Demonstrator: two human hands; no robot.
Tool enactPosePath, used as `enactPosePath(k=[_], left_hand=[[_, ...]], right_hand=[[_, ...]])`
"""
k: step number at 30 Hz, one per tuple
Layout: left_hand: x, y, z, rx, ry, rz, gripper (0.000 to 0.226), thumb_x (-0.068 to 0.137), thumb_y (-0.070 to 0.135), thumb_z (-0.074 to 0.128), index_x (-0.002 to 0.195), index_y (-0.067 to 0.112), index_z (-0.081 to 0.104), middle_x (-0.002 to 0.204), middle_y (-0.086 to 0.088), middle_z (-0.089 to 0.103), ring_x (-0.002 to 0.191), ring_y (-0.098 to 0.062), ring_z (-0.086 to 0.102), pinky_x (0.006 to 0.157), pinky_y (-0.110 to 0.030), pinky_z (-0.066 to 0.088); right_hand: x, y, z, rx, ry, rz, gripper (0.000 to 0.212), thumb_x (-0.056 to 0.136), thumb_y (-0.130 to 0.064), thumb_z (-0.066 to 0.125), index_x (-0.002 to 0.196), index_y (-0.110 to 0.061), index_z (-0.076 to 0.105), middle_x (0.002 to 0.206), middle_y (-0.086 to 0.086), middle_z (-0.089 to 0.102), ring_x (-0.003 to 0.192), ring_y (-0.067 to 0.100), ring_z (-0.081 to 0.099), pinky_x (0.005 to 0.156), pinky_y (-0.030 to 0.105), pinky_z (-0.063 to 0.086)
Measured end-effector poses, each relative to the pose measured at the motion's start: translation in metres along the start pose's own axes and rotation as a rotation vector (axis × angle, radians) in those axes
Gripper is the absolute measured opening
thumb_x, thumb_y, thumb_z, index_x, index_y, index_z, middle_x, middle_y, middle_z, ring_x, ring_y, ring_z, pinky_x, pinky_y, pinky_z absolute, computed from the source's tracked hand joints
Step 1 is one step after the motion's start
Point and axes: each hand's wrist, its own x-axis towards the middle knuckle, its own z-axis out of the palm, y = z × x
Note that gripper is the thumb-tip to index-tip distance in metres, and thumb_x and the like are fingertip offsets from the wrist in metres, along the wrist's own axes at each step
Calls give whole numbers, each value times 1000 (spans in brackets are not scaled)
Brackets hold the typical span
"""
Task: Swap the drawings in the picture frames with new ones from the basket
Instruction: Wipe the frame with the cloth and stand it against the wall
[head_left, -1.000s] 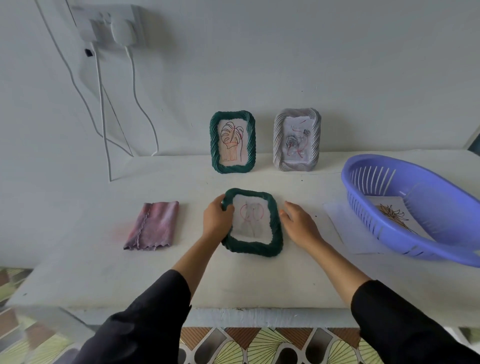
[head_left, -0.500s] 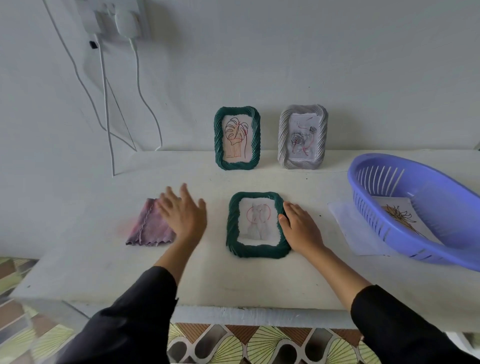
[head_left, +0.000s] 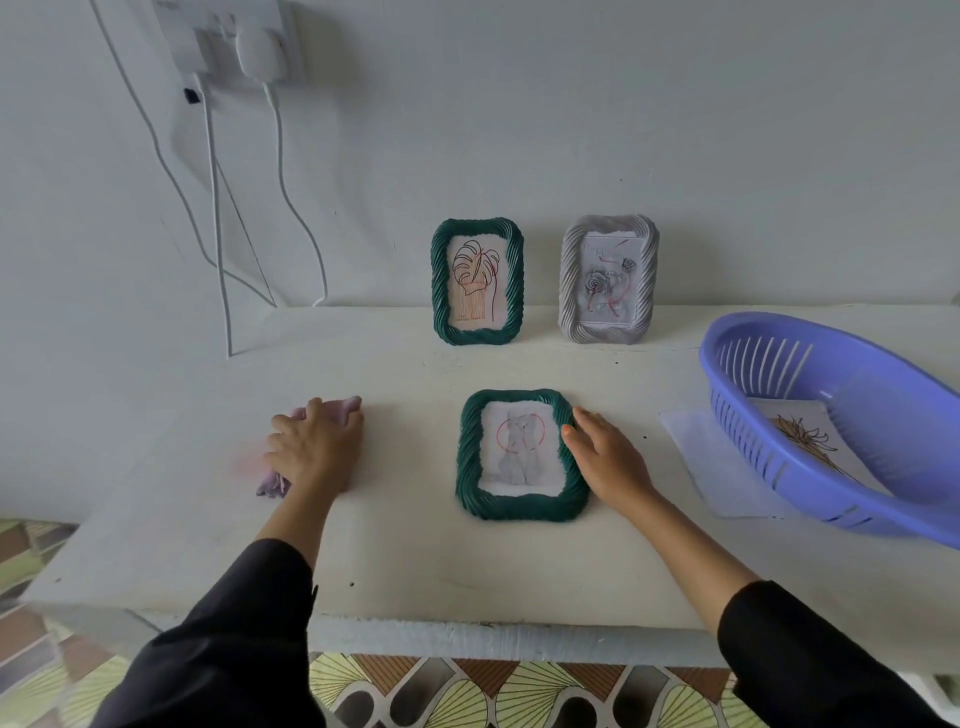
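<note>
The left hand has left the lying green frame and now sits on the pink cloth, its fingers curled into it. The cloth, flat a moment ago, is bunched. The right hand stays at the frame's right edge, fingers straight and relaxed. The frame lies face up at mid-desk.

The grey wall rises behind the pale desk – at its right the purple basket holds a loose drawing. A standing green frame and a grey frame stand at the wall, with a socket at upper left.
</note>
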Motion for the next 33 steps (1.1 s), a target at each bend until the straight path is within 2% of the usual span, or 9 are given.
enactPosePath(k=[5,9,12,14,17,20,23,27,33], left_hand=[[-21,35,-14,-593,-116,94,61,83,67,40,126,25,50,122,-15,55,109,-34,55,97,-41,42],[-73,101,-31,-1008,-503,297,55,90,56,42,123,15,53,114,0,59,101,-18,55,89,-34,40],[-105,132,-29,-1081,-804,290,83,73,73,45,130,13,52,131,-12,56,119,-27,54,105,-42,40],[-112,139,-19,-1035,-827,297,100,56,86,45,127,17,53,129,-16,54,115,-30,57,97,-45,49],[-109,135,-19,-1001,-591,376,72,80,69,36,126,17,53,128,-8,43,121,-21,44,103,-41,41],[-89,114,-5,-684,-302,433,46,99,41,30,136,18,44,140,-11,33,131,-28,28,113,-42,22],[-76,89,25,-399,-326,478,48,100,34,32,146,19,29,152,-11,26,140,-31,20,115,-43,20],[-73,73,55,-236,-270,613,47,100,29,29,146,22,27,152,-4,32,141,-26,25,118,-37,19],[-71,69,59,-194,-245,636,46,101,26,26,146,21,29,154,0,29,142,-22,24,119,-32,17]], right_hand=[[-3,-20,-14,329,84,-12,67,92,-49,43,148,-21,21,156,-5,20,144,14,18,118,33,14],[-1,-54,-14,694,-91,-115,72,88,-52,47,147,-22,20,154,-3,25,138,7,27,110,25,19],[6,-67,-9,971,-291,-83,82,72,-69,59,130,-12,48,116,14,61,101,19,63,87,36,51],[3,-70,-11,1149,-316,-86,65,72,-60,64,100,-2,60,83,21,52,62,26,54,51,28,44],[0,-65,-21,1331,-171,121,25,86,-33,58,91,-9,62,87,19,58,72,27,56,61,30,43],[3,-54,-36,950,123,162,19,88,-22,57,103,-10,57,66,-1,60,59,11,56,53,24,40],[16,-41,-34,305,297,-53,17,89,-16,50,103,-8,56,74,3,60,64,19,58,56,29,44],[26,-29,-13,-99,153,-223,52,89,-8,49,139,-22,38,138,0,48,121,23,51,95,37,45],[27,-32,13,-372,-82,-429,49,94,-15,41,142,-24,35,153,-5,29,143,15,21,118,32,11]])
